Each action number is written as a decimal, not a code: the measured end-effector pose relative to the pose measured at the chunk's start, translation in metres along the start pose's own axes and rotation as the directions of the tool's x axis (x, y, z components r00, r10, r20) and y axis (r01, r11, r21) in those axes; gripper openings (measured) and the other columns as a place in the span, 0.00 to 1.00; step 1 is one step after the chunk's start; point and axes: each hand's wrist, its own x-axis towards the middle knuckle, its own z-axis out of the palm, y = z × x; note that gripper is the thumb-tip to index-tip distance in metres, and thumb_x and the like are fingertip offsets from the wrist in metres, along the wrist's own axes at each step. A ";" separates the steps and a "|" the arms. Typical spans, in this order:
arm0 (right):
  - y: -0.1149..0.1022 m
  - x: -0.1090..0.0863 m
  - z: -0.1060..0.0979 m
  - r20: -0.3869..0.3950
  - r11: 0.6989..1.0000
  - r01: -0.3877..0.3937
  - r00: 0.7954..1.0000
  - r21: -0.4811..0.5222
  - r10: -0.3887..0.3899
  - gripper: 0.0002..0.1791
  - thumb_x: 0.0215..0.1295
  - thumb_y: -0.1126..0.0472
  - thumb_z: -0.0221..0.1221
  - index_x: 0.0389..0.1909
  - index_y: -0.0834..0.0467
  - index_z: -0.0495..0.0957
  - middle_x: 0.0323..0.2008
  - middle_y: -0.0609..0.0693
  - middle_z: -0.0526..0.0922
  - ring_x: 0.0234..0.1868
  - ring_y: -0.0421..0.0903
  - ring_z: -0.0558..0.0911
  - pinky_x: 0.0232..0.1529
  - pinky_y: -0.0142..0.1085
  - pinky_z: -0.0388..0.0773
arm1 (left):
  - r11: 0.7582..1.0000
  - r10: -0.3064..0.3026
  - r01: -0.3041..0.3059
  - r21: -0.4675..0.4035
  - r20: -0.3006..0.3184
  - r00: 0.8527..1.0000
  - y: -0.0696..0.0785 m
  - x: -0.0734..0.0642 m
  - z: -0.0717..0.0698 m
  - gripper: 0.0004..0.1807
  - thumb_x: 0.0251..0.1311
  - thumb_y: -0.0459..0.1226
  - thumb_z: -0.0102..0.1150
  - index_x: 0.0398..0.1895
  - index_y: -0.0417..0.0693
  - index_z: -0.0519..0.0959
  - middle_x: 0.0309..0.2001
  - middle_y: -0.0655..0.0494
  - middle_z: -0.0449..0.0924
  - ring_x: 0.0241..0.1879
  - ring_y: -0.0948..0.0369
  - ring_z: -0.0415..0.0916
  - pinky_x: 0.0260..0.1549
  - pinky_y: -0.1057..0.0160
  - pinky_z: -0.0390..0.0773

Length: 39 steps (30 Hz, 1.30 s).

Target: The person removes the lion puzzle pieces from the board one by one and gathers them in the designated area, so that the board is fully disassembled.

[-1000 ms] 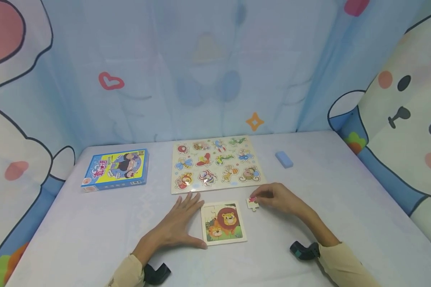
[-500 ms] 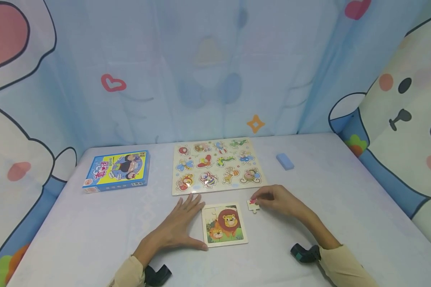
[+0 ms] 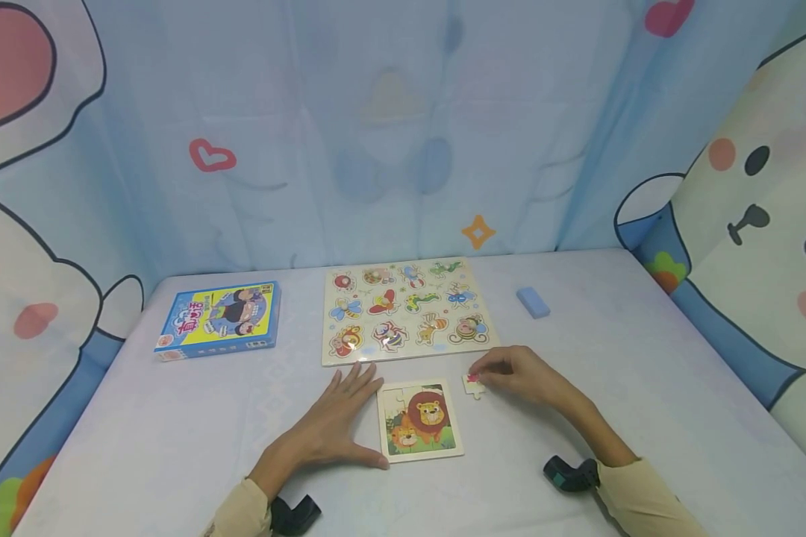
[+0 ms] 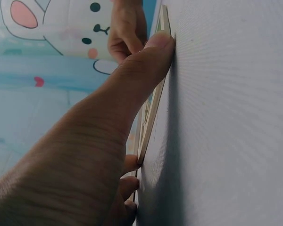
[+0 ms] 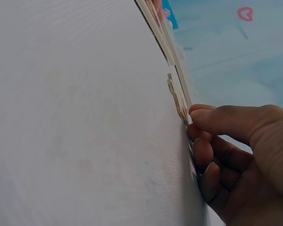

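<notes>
A small square lion jigsaw puzzle (image 3: 426, 415) lies in its wooden frame, with pale bare backing and piece outlines at its upper left. My left hand (image 3: 330, 424) spreads along the frame's left side. Its thumb touches the lower left corner and a fingertip the upper left, as the left wrist view also shows from the side (image 4: 153, 106). Right of the frame, my right hand (image 3: 520, 373) pinches a pale jigsaw piece (image 3: 473, 386) with a red patch between thumb and index finger. The piece (image 5: 176, 99) is low at the table in the right wrist view, its held end partly hidden.
Behind the hands lies a wooden insect puzzle board (image 3: 406, 309). A blue and yellow box (image 3: 218, 321) lies at the back left, and a blue block (image 3: 533, 302) at the back right. White cloth covers the table (image 3: 161, 440); a printed curtain (image 3: 376, 134) stands behind.
The head view has shifted very slightly. Both hands keep their places, and the jigsaw piece in my right hand has tilted a little.
</notes>
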 end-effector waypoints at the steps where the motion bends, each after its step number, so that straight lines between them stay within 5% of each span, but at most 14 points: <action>1: 0.000 0.000 0.000 -0.003 1.000 0.001 1.000 -0.002 -0.001 0.08 0.60 0.63 0.64 0.40 0.52 0.85 0.41 0.44 0.85 0.45 0.43 0.80 0.48 0.35 0.78 | 1.000 -0.001 0.001 0.000 0.003 1.000 0.000 0.000 0.000 0.64 0.34 0.72 0.65 0.75 0.52 0.54 0.77 0.56 0.40 0.76 0.56 0.31 0.73 0.48 0.34; 5: -0.008 0.001 0.003 -0.036 0.999 0.036 0.999 -0.034 -0.037 0.09 0.60 0.63 0.64 0.42 0.53 0.84 0.37 0.42 0.83 0.38 0.40 0.78 0.40 0.32 0.78 | 1.000 -0.007 0.007 0.002 0.021 1.000 0.001 0.000 -0.002 0.65 0.34 0.72 0.64 0.75 0.53 0.53 0.77 0.57 0.39 0.76 0.56 0.30 0.72 0.48 0.33; 9: -0.023 0.009 0.011 -0.065 0.986 0.154 0.985 -0.065 -0.158 0.10 0.60 0.64 0.64 0.42 0.54 0.84 0.32 0.41 0.81 0.32 0.38 0.75 0.32 0.30 0.76 | 1.000 -0.002 0.002 0.006 0.023 1.000 0.002 0.001 -0.005 0.65 0.35 0.72 0.64 0.75 0.52 0.53 0.77 0.56 0.38 0.76 0.56 0.29 0.73 0.49 0.33; 14: -0.046 0.024 0.032 -0.013 0.962 0.272 0.962 -0.037 -0.272 0.09 0.61 0.62 0.64 0.42 0.52 0.84 0.37 0.40 0.83 0.40 0.39 0.77 0.40 0.34 0.78 | 1.000 0.007 -0.007 0.018 0.019 1.000 0.001 0.003 -0.007 0.64 0.35 0.72 0.64 0.75 0.52 0.53 0.77 0.56 0.38 0.76 0.55 0.29 0.73 0.49 0.33; 19: -0.059 0.036 0.049 0.070 0.956 0.289 0.956 -0.056 -0.285 0.08 0.62 0.58 0.64 0.41 0.48 0.84 0.42 0.38 0.81 0.46 0.40 0.76 0.49 0.39 0.74 | 0.999 0.007 -0.008 0.034 0.027 1.000 0.000 0.004 -0.007 0.65 0.36 0.73 0.62 0.76 0.53 0.51 0.77 0.57 0.36 0.76 0.56 0.28 0.73 0.50 0.32; 30: -0.061 0.039 0.062 0.113 0.939 0.311 0.948 -0.146 -0.297 0.09 0.57 0.57 0.67 0.39 0.43 0.85 0.44 0.39 0.77 0.46 0.40 0.69 0.48 0.39 0.69 | 0.999 0.028 -0.029 0.019 0.009 1.000 -0.001 0.003 -0.007 0.64 0.36 0.72 0.63 0.75 0.51 0.53 0.77 0.55 0.39 0.76 0.56 0.29 0.73 0.49 0.33; 39: -0.060 0.035 0.067 0.123 0.949 0.294 0.952 -0.116 -0.280 0.10 0.57 0.58 0.66 0.39 0.42 0.85 0.45 0.39 0.75 0.47 0.41 0.68 0.49 0.41 0.68 | 1.000 0.014 -0.014 0.013 0.022 1.000 -0.002 0.001 -0.003 0.64 0.35 0.73 0.63 0.75 0.52 0.53 0.77 0.56 0.39 0.76 0.56 0.29 0.73 0.48 0.33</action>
